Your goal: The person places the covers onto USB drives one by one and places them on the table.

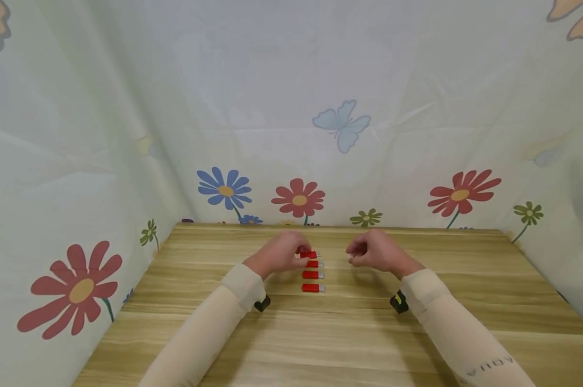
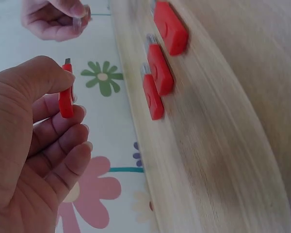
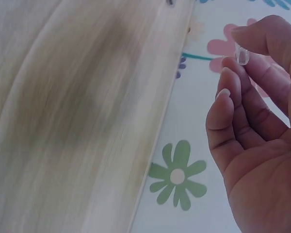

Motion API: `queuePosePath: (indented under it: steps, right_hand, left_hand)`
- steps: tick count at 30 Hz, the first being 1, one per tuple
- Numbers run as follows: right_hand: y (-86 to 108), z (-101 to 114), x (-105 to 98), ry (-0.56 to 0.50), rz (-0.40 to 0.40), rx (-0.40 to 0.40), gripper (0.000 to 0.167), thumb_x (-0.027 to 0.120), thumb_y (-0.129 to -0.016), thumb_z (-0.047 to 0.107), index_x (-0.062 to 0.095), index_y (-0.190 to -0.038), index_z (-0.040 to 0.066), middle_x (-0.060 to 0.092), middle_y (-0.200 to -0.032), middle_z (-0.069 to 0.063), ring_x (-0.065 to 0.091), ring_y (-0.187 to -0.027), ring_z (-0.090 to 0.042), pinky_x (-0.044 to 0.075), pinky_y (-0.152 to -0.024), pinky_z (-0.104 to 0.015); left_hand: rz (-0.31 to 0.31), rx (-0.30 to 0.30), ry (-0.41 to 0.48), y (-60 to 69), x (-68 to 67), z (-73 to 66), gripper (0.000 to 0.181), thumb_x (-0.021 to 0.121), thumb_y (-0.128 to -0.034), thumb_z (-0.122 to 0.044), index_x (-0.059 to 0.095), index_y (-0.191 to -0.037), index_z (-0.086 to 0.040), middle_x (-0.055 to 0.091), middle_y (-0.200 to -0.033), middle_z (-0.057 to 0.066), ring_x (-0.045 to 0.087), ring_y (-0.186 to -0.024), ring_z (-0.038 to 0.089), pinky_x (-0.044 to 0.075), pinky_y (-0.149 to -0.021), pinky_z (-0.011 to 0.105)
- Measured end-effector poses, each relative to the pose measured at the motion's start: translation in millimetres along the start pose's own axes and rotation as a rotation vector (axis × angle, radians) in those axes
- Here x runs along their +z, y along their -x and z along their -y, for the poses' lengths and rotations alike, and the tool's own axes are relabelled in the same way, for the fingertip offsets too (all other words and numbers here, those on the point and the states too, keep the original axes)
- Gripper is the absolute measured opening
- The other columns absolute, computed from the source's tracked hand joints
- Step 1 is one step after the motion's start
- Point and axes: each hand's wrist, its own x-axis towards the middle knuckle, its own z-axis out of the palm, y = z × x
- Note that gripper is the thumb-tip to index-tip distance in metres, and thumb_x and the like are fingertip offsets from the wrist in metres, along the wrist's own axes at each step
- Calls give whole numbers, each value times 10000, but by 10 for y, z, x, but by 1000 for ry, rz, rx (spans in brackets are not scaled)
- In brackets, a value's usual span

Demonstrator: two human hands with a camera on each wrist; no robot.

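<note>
My left hand (image 1: 282,252) pinches a red USB stick (image 2: 66,99) between thumb and forefinger, its metal plug uncovered and raised off the table. Three more red USB sticks lie below it in a column, one (image 1: 313,264) just under the hand, another (image 1: 312,274) in the middle and the last (image 1: 313,288) closest to me. Their metal plugs point to the right. Across a gap, my right hand (image 1: 377,251) holds a small clear plastic cap (image 3: 241,56) by thumb and fingertip, above the table. The other fingers of both hands are loosely bent.
Under the hands is a wood-grain table (image 1: 291,338), whose far edge meets a pale curtain (image 1: 262,107) printed with flowers and butterflies. The curtain also hangs along the left and right sides. Dark camera mounts (image 1: 262,303) sit beneath the wrists.
</note>
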Motion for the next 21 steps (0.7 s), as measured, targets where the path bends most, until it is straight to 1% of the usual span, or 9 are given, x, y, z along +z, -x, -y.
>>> queuePosePath:
  steps: [5,8,11,19,21]
  right_hand:
    - [49,79,36,-59,-19,-49,155,818,-842,113,786,-970,32,755,-867,5,659,-770,-120,565,-696,-243]
    - [83,126,57,-84,-30,-79,134,824,-843,123,793,-957,60,759,-870,8,661,-761,-116,567,-694,-239]
    - [117,169,76,-100,-26,-94,141,827,-849,150,796,-962,73,763,-892,4,665,-767,-112,569,-701,-235]
    - [173,279,116,-150,-14,-129,148,827,-858,155,795,-977,72,772,-913,-26,677,-763,-109,581,-697,-247]
    - [190,312,124,-158,-12,-126,141,826,-859,151,795,-979,84,771,-915,-16,677,-762,-117,584,-699,-256]
  left_hand:
    - [8,57,-7,49,-1,-69,208,761,-916,-265,758,-1082,-140,711,-991,-37,591,-872,112,547,-832,244]
    - [19,65,15,91,1,-104,201,756,-917,-265,754,-1076,-143,698,-991,-42,587,-874,108,543,-834,235]
    - [17,70,43,136,-7,-125,201,756,-913,-266,754,-1075,-146,695,-989,-53,588,-878,104,545,-842,235]
    - [-9,107,87,210,-25,-157,208,768,-904,-256,759,-1079,-143,722,-993,-56,605,-880,94,553,-860,238]
    - [-14,122,88,223,-31,-172,209,770,-904,-251,761,-1080,-139,727,-997,-49,608,-878,95,554,-852,234]
